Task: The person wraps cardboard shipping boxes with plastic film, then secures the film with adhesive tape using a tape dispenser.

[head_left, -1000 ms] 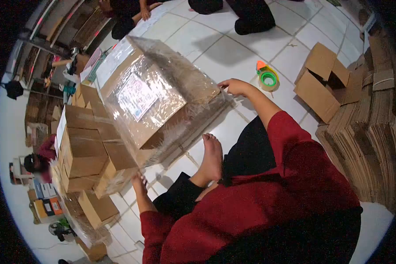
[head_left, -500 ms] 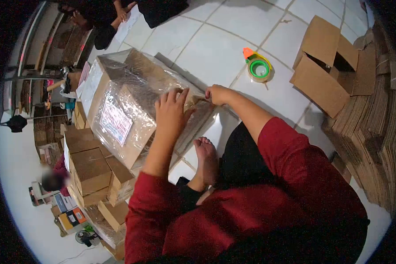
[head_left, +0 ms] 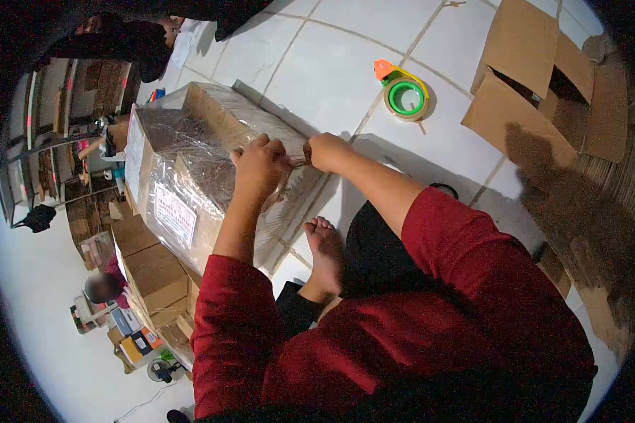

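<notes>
A large cardboard box [head_left: 212, 120] wrapped in clear plastic film stands on the floor in front of me, with a printed white label [head_left: 175, 214] on its near side. At the box's right edge, my left hand [head_left: 259, 168] has its fingers curled together on the film. Close beside it on the right, my right hand [head_left: 326, 151] is closed in a pinch on the film's edge. A strand of film seems to run between the two hands. Beyond them on the tiles lies a tape roll [head_left: 406, 99] in a dispenser.
An open cardboard box [head_left: 522, 77] sits at the upper right, above stacked flat cardboard [head_left: 593, 225]. Smaller boxes [head_left: 152, 261] stand to the left. One person in dark clothes is at the top left; another is at the far left. My bare foot [head_left: 324, 254] is near the wrapped box.
My left hand's spread fingers have curled in on the film. Both hands appear slightly further left, and the whole view has shifted a little.
</notes>
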The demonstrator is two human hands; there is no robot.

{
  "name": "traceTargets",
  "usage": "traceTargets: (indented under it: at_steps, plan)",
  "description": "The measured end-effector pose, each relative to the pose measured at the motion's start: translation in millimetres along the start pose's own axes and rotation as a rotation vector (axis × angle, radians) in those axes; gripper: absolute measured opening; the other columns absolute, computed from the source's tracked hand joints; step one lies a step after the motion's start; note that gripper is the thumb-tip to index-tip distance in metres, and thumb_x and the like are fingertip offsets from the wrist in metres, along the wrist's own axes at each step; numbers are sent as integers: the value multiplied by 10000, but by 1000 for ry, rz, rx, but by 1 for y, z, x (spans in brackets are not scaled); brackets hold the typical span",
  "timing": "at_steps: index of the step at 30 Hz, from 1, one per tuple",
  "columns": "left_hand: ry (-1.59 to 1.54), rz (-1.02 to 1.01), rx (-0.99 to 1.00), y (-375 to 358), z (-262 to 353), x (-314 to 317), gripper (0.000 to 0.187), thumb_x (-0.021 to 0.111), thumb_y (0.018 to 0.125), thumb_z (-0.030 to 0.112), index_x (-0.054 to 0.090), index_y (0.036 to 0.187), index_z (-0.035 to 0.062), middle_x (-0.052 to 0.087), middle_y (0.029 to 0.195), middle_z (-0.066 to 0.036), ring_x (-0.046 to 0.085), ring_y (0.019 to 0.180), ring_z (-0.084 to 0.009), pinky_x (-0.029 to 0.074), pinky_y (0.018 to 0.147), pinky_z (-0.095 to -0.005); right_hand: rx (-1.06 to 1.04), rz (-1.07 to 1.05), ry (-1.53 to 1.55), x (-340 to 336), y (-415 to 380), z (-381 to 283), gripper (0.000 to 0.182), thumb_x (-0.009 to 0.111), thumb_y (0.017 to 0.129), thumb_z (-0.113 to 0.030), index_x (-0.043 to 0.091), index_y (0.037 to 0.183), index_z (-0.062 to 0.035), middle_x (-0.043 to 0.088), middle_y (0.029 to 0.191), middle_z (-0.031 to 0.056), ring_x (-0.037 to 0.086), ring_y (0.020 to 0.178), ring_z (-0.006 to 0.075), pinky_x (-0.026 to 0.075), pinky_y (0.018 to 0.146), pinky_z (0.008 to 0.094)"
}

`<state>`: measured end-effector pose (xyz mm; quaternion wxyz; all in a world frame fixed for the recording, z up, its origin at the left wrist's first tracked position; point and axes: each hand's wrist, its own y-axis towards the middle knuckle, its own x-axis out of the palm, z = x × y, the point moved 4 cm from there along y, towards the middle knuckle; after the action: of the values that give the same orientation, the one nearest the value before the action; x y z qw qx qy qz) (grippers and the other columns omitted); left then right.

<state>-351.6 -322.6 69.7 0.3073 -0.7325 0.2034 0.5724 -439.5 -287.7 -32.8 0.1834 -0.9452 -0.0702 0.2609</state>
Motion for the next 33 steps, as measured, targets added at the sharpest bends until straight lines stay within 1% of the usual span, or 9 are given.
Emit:
traceTargets:
  at_steps: [4, 7, 11, 17, 19, 24, 27, 30, 33]
  plan:
    - [63, 99, -57, -4, -2, 5, 255, 585, 673, 266, 519, 905, 184, 491, 914, -15, 456, 924, -229, 271, 753, -499, -46, 92, 1, -4, 15, 16, 148, 510, 675, -80, 586, 742, 29, 585, 781, 194, 580, 738, 302, 461, 643, 371]
    - [72, 11, -133, -1, -12, 7, 402, 590, 673, 326, 457, 1036, 218, 424, 1082, -16, 365, 1068, -220, 218, 835, -553, 175, -333, -21, -9, 7, 20, 144, 565, 632, -117, 626, 738, -42, 594, 825, 165, 581, 775, 266, 451, 674, 370]
    - [247, -258, -45, 6, -24, 16, 584, 442, 738, 510, 255, 1249, 300, 182, 1335, -18, 102, 1243, -280, 10, 906, -625, -180, -558, -422, 40, 25, 15, 192, 535, 641, -141, 636, 779, -55, 599, 843, 131, 578, 767, 270, 436, 697, 394]
    - [428, -267, 161, 7, -42, 36, 619, 307, 761, 578, 115, 1290, 319, 84, 1364, 5, 64, 1249, -281, -20, 884, -644, -194, -293, -355, 38, 45, 28, 221, 530, 631, -159, 629, 791, -44, 588, 866, 153, 574, 778, 293, 440, 699, 391]
    - [431, -320, 195, 7, -39, 31, 633, 318, 748, 593, 129, 1288, 320, 77, 1365, 9, 59, 1249, -285, -19, 877, -652, -65, -168, -108, 11, 46, 41, 164, 516, 605, -118, 615, 659, 1, 581, 725, 193, 571, 677, 302, 443, 574, 398]
    - [235, -319, 302, 37, -80, 81, 738, 493, 619, 613, 250, 1254, 327, 94, 1363, 2, 28, 1250, -295, -39, 851, -673, 97, 719, -140, -94, 29, 97, 237, 451, 721, -156, 546, 916, -60, 533, 933, 170, 519, 856, 309, 410, 736, 396]
    - [260, -447, 15, 34, -47, 15, 837, 602, 518, 604, 283, 1242, 332, 121, 1358, -5, -2, 1248, -307, -57, 824, -694, 335, 789, -469, -125, 5, 118, 453, 472, 729, -246, 393, 1148, -94, 474, 1069, 147, 481, 946, 323, 348, 854, 366]
    - [261, -425, 23, 35, -53, 25, 853, 612, 503, 603, 285, 1242, 328, 123, 1358, -3, -4, 1247, -310, -54, 818, -700, 345, 852, -596, -124, 2, 129, 555, 519, 713, -270, 327, 1204, -97, 437, 1130, 149, 475, 979, 306, 358, 862, 361]
    - [266, -406, 53, 37, -60, 30, 879, 628, 482, 600, 286, 1242, 322, 125, 1357, 0, -7, 1245, -316, -50, 811, -708, 371, 541, -314, -123, 10, 143, 663, 595, 667, -251, 285, 1228, -81, 436, 1132, 165, 466, 999, 302, 380, 843, 369]
